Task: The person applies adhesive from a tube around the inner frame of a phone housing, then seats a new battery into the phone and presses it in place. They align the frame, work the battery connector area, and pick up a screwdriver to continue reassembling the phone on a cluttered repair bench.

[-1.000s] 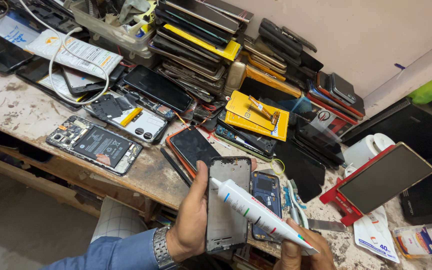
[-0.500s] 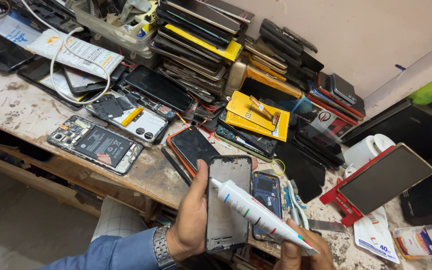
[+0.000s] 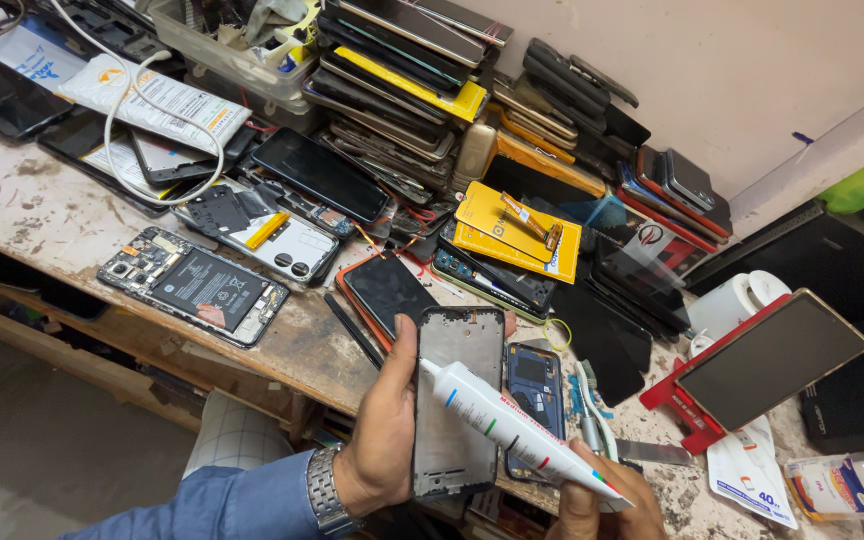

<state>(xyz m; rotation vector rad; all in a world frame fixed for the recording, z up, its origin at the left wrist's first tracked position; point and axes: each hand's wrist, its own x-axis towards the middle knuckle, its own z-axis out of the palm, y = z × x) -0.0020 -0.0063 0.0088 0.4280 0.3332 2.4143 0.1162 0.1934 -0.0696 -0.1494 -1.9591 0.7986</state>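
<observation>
My left hand point(image 3: 384, 430) grips a bare grey phone frame point(image 3: 458, 400), held upright over the bench's front edge. My right hand point(image 3: 602, 505), partly cut off at the bottom, holds a white glue tube point(image 3: 522, 435) with coloured marks. The tube slants across the frame, and its nozzle touches the frame's upper left edge near my left thumb. A metal watch point(image 3: 324, 488) and a blue sleeve point(image 3: 212, 500) show on my left arm.
The worn wooden bench point(image 3: 52, 220) carries an opened phone with its battery showing point(image 3: 194, 285), another open phone point(image 3: 262, 228), a blue phone back point(image 3: 535, 385), yellow boxes point(image 3: 517, 235) and stacks of phones point(image 3: 402, 60). A tablet on a red stand point(image 3: 767, 360) sits right.
</observation>
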